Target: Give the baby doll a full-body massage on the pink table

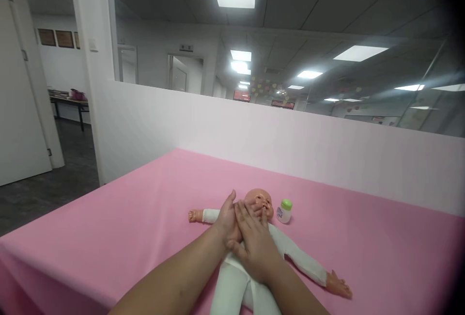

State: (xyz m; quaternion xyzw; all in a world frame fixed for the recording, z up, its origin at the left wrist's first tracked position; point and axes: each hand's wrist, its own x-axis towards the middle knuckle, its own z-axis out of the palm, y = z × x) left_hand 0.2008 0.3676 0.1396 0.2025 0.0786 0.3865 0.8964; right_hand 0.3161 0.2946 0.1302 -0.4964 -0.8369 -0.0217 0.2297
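Note:
A baby doll [232,283] with a white cloth body lies on its back, its arms spread to both sides. Above its chest my left hand [229,220] is turned palm up, fingers stretched out. My right hand [256,242] lies flat across the left palm, its fingers straight, and hides part of that palm. Nothing shows between the two hands. Behind the fingertips is the doll's head [257,194], partly covered by them. A small white jar with a green lid [285,212] stands upright just right of the head.
A pink cloth [145,218] covers the table under the doll. Along the table's far side runs a low white wall [254,131] with glass above it. An open door [25,92] is at the left, with a dark table [70,102] beyond it.

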